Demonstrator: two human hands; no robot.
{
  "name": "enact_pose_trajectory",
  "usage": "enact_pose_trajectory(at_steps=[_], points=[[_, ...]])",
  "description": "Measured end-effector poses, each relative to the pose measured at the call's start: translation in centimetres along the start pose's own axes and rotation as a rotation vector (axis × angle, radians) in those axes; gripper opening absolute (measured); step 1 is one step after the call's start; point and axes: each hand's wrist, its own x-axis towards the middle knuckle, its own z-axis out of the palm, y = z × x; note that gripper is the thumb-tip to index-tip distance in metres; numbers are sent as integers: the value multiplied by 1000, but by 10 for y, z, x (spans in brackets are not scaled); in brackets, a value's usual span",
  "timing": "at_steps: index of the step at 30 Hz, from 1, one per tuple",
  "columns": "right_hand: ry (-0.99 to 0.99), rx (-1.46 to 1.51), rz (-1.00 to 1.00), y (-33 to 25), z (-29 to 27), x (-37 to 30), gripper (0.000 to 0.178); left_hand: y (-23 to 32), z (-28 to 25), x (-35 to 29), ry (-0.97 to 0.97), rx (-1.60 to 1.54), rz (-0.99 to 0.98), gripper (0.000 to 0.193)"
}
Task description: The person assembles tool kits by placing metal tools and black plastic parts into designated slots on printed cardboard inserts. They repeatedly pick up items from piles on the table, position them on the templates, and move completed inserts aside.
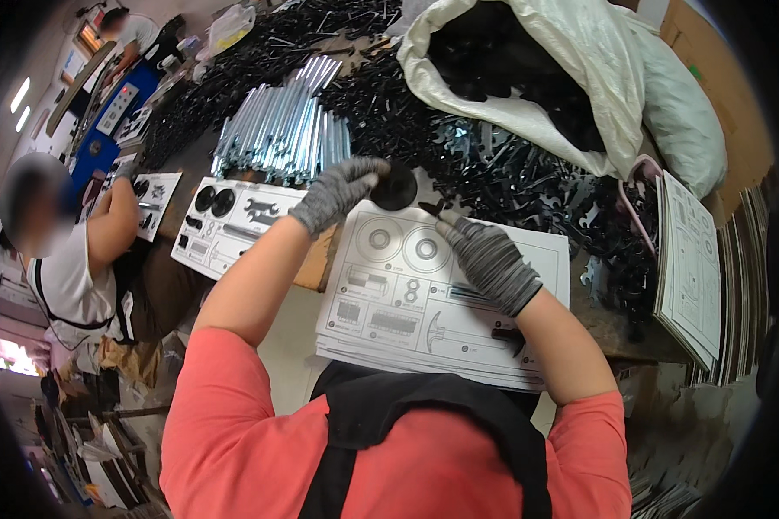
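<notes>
Near the worktop's (pixel 614 339) left, the left sheet (pixel 241 195) already bears paired discs (pixel 205 200) and spanners (pixel 260 208). The left hand (pixel 342 192) grasps a black disc (pixel 398 187) in its fingers, beyond the middle sheet's (pixel 545 264) top edge; that sheet seems mostly unfilled, its round outlines bare. The right hand (pixel 493 264) bends its fingers there; whether they grip anything, I cannot tell.

Open room above printed sheet (pixel 398 298), left half; beyond, silver rods (pixel 273 130), white sack (pixel 619 78) block way.
</notes>
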Motion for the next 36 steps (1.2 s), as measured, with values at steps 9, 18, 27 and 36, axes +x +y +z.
enact_pose_trajectory(at_steps=[9, 18, 27, 36], points=[[-373, 58, 100, -38, -8, 14, 32, -22, -3, -58, 17, 720, 107, 44], [-493, -11, 366, -33, 10, 44, 27, -28, 28, -42, -88, 1058, 150, 33], [-118, 135, 310, 1, 1, 12, 41, -30, 8, -49, 116, 714, 192, 68], [-196, 103, 485, 33, -14, 3, 30, -60, 28, -69, 177, -87, -95, 79]])
